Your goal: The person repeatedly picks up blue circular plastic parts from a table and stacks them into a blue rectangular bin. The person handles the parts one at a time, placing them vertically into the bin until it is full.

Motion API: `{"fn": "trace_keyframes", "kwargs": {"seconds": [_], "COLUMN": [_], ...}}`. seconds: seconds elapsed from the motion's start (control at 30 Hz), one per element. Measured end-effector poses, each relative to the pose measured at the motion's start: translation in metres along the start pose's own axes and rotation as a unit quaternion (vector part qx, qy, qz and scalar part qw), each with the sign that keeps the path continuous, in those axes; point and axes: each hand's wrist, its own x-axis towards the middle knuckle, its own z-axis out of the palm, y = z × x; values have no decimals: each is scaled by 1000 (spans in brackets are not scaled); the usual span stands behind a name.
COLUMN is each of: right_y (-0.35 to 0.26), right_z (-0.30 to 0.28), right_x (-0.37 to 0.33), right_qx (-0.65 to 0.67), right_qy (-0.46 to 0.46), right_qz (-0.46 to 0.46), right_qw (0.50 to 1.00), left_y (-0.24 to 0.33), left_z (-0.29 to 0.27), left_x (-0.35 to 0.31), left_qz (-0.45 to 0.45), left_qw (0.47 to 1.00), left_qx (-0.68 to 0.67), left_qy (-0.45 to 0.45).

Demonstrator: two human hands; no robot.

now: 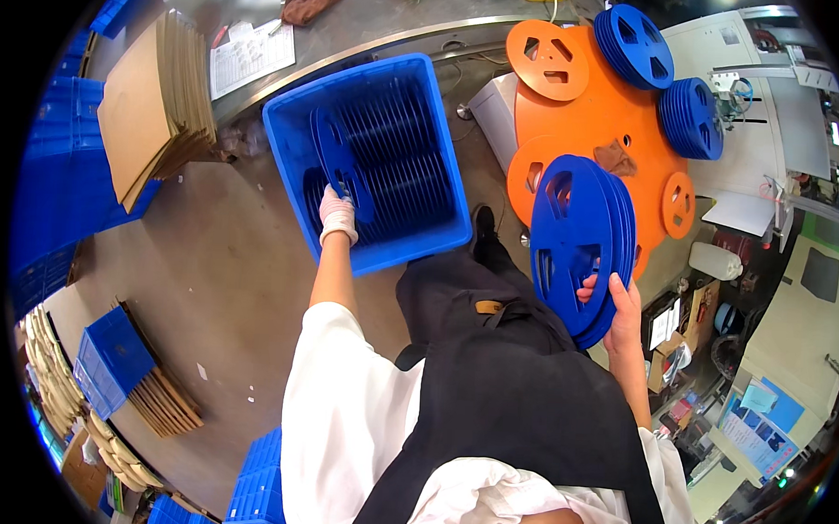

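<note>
Left hand (338, 215), fingers closed on a slotted reel (343, 160) (blue bin (411, 252) beneath them); right hand (625, 311), fingers hooking stacked reels (579, 232).

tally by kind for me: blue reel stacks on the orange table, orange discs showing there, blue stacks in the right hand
Blue stacks on the orange table: 2
Orange discs showing: 3
Held stack in the right hand: 1
Total: 6
</note>
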Motion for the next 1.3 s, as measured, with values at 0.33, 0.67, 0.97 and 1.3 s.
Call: {"fn": "trace_keyframes", "kwargs": {"seconds": [0.33, 0.67, 0.97, 1.3], "right_y": [-13, -38, -16, -14], "right_z": [11, 4, -16, -9], "right_x": [8, 23, 51, 76], "right_qx": [-20, 221, 428, 489], "right_qy": [-15, -109, -254, -338], "right_qz": [-73, -104, -62, 12], "right_qw": [997, 964, 865, 804], "left_y": [9, -30, 217, 231], "left_z": [-4, -17, -83, -81], "left_x": [-84, -176, -229, -253], "left_qz": [-63, 114, 659, 648], "left_qw": [997, 992, 725, 723], "left_qx": [47, 31, 202, 228], "left_qy": [-20, -41, -15, -75]}}
